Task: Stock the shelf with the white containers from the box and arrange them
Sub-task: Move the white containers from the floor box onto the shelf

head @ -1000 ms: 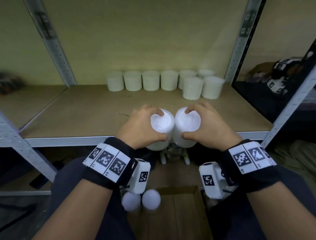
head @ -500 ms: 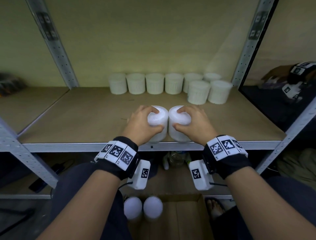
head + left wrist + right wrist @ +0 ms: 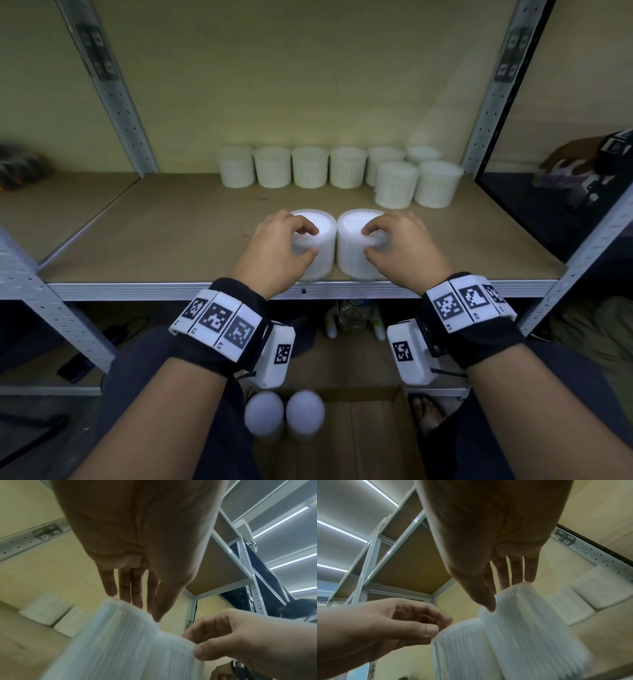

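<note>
- Two white ribbed containers stand upright, axes vertical, touching side by side at the wooden shelf's [image 3: 178,236] front edge.
- The left hand [image 3: 277,250] curls over the left container [image 3: 320,255], thumb and fingertips on its lid rim.
- The right hand [image 3: 400,246] grips the right container [image 3: 352,253] likewise.
- Eight more white containers [image 3: 310,168] line the yellow back wall.
- Below, a cardboard box [image 3: 359,435] holds two more.

no readable words or brands anywhere. the wrist bands [image 3: 219,320] just carry square black-and-white marker codes. tiny labels under them are too blurry.
</note>
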`<state>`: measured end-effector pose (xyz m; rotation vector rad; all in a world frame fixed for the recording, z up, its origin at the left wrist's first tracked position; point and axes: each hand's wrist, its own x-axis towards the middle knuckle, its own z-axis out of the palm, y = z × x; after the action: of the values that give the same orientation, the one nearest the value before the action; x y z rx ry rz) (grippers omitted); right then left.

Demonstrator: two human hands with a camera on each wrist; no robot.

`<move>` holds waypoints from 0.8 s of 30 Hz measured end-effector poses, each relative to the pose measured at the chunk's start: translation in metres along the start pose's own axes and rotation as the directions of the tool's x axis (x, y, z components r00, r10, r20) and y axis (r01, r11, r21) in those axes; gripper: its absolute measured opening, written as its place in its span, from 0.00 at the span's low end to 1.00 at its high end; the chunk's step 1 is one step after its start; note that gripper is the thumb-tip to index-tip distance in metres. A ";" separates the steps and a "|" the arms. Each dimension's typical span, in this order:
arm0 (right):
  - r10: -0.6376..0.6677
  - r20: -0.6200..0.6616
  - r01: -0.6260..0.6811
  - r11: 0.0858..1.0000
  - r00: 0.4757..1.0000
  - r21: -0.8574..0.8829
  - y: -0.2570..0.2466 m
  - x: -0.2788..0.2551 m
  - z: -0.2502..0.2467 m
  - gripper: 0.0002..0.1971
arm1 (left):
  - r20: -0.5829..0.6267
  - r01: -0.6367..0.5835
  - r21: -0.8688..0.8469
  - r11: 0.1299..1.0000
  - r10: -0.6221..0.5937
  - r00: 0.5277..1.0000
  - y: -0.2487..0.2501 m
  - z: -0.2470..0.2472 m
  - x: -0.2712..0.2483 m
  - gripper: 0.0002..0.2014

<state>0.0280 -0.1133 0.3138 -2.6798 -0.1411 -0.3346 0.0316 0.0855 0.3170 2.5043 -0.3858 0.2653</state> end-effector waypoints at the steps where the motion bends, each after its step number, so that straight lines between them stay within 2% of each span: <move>1: -0.003 0.015 0.003 1.000 1.000 -0.004 0.000 0.000 -0.002 0.15 | -0.001 -0.010 0.005 1.000 0.010 1.000 0.001 0.000 0.000 0.11; 5: 0.010 0.044 -0.009 1.000 0.999 -0.014 -0.003 0.000 -0.008 0.13 | 0.008 -0.017 0.056 0.998 0.016 1.000 0.003 0.001 0.004 0.09; 13: 0.057 0.061 -0.057 0.998 0.997 -0.001 -0.004 0.015 -0.006 0.13 | -0.070 -0.026 0.077 0.997 0.032 0.997 0.000 0.007 0.019 0.10; 24: 0.065 0.101 -0.053 0.991 0.993 -0.120 -0.001 0.076 0.000 0.13 | -0.042 -0.052 0.118 0.992 0.057 0.997 -0.013 0.014 0.075 0.10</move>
<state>0.1010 -0.1089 0.3336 -2.8126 -0.0755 -0.1899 0.1078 0.0718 0.3195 2.5999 -0.4317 0.3759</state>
